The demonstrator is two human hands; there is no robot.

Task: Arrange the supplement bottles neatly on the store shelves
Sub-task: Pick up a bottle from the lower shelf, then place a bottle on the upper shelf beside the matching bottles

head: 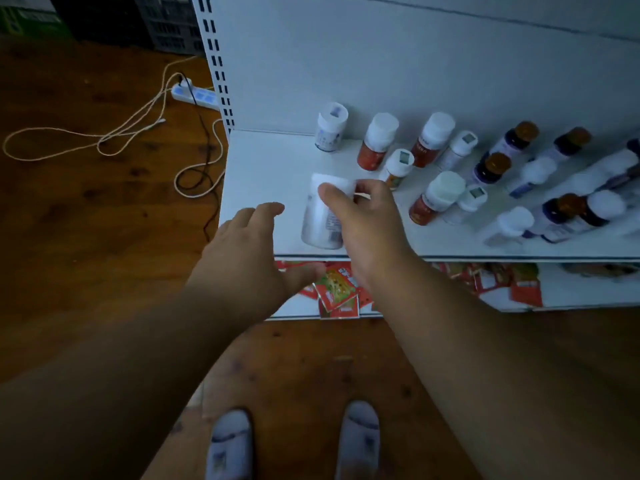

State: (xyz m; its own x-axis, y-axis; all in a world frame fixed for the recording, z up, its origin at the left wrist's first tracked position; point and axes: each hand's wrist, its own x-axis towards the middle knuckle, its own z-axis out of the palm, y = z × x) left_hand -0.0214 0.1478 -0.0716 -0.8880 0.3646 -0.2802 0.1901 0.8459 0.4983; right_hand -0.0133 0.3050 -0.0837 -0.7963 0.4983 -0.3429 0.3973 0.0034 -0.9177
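You are gripping a white bottle [320, 216] in your right hand [363, 220], thumb and fingers curling round its cap end, while it is standing near the front left of the white shelf [263, 174]. Its label is showing grey print and what looks like a barcode, but the blur is making none of it readable. Your left hand [249, 244] is hovering just beside the bottle with fingers spread loose and holding nothing.

Behind it, a white-capped bottle [330, 128] is standing at the back, and three orange-labelled bottles [377, 142] are sitting to its right; their lettering is too smeared to read. Farther right, dark bottles with brown caps [491, 168] are mixing with white-capped ones, and motion blur is dissolving those at the right edge, where the frame is cutting them off.

Below, red and green sachets [337, 289] are lying on the lower shelf, partly hidden by your arms; their print is not legible. A power strip [195, 95] with cords is lying on the wooden floor [86, 220].
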